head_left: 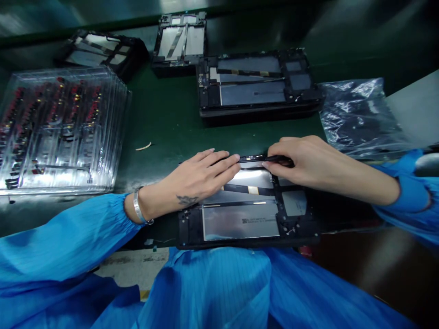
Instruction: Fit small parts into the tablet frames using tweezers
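Note:
A tablet-like device (240, 224) lies in front of me with its inside facing up, showing silver battery panels, flat ribbon cables and a black frame. My left hand (200, 178) rests flat across its upper left part, fingers stretched out and the fingertips at the far rim. At the far rim, right of the middle, my right hand (298, 160) pinches a slim black tool (283, 159) between thumb and fingers. The tool's tip is by the rim; its exact kind is partly hidden by the fingers.
Stacked clear plastic trays (68, 132) with small red and black parts stand at left. Behind are more opened devices: one stack (254, 87), a smaller one (180, 43) and a tilted one (99, 50). A clear plastic bag (360, 114) lies right; a pale strip (143, 146) lies left of centre.

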Demonstrator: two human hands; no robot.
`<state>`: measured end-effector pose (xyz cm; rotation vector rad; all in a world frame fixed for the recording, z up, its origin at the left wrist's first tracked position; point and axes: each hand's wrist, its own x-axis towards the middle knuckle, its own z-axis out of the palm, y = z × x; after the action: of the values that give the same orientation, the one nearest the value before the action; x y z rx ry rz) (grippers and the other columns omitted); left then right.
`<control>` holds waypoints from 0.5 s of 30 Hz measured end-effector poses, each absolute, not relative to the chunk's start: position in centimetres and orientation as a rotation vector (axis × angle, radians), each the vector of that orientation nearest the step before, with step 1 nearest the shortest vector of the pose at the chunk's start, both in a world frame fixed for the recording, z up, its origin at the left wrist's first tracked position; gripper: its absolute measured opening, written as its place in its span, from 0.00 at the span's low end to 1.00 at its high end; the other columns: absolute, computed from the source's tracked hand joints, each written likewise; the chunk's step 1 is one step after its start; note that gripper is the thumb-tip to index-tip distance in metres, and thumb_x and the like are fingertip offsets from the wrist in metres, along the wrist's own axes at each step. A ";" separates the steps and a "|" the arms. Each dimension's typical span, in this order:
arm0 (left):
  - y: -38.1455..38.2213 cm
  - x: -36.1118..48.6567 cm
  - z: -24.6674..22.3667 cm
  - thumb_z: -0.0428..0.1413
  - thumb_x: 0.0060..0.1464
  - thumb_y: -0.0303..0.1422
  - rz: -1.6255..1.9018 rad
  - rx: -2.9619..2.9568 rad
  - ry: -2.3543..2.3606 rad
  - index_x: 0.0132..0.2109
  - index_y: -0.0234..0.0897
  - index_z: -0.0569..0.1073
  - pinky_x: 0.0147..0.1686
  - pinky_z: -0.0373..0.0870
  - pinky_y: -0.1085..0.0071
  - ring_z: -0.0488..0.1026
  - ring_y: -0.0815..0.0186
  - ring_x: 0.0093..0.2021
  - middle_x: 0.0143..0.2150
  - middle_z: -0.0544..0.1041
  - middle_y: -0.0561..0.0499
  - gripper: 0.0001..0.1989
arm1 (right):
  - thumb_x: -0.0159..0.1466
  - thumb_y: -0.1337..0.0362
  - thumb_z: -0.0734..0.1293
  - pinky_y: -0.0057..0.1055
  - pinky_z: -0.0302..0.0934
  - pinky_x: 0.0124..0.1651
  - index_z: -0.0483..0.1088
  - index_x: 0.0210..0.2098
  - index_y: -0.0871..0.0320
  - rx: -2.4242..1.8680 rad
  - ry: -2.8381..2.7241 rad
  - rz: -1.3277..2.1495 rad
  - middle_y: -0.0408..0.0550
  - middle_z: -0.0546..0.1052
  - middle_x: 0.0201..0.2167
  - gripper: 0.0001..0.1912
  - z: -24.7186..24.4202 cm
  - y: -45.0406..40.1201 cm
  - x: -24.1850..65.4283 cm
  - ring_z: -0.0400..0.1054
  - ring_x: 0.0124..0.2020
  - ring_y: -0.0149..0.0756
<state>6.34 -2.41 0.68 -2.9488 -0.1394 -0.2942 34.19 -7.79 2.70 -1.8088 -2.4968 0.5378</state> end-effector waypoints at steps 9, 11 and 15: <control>-2.4 6.6 0.8 0.46 0.71 0.25 -0.307 -2.944 -0.128 0.63 0.25 0.71 0.58 0.76 0.54 0.74 0.49 0.61 0.64 0.73 0.37 0.18 | 0.69 0.56 0.58 0.32 0.51 0.32 0.72 0.36 0.58 -1.793 -2.514 0.514 0.50 0.74 0.33 0.16 2.4 -7.8 34.3 0.67 0.31 0.38; -2.4 6.8 0.8 0.46 0.71 0.25 -0.309 -2.939 -0.133 0.62 0.25 0.70 0.57 0.77 0.55 0.74 0.49 0.60 0.64 0.74 0.36 0.18 | 0.69 0.56 0.58 0.32 0.51 0.32 0.73 0.36 0.58 -1.793 -2.508 0.513 0.50 0.74 0.33 0.15 2.5 -7.9 34.3 0.67 0.31 0.38; -2.5 6.9 0.9 0.46 0.71 0.25 -0.291 -2.929 -0.141 0.63 0.26 0.69 0.55 0.76 0.57 0.74 0.50 0.59 0.63 0.74 0.35 0.18 | 0.69 0.57 0.59 0.31 0.51 0.31 0.72 0.35 0.58 -1.796 -2.511 0.507 0.49 0.73 0.31 0.15 2.6 -8.0 34.1 0.66 0.29 0.37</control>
<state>6.92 -2.52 0.90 -2.9291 -0.1413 -0.2909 34.14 -7.96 2.59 -1.7963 -2.5108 0.5066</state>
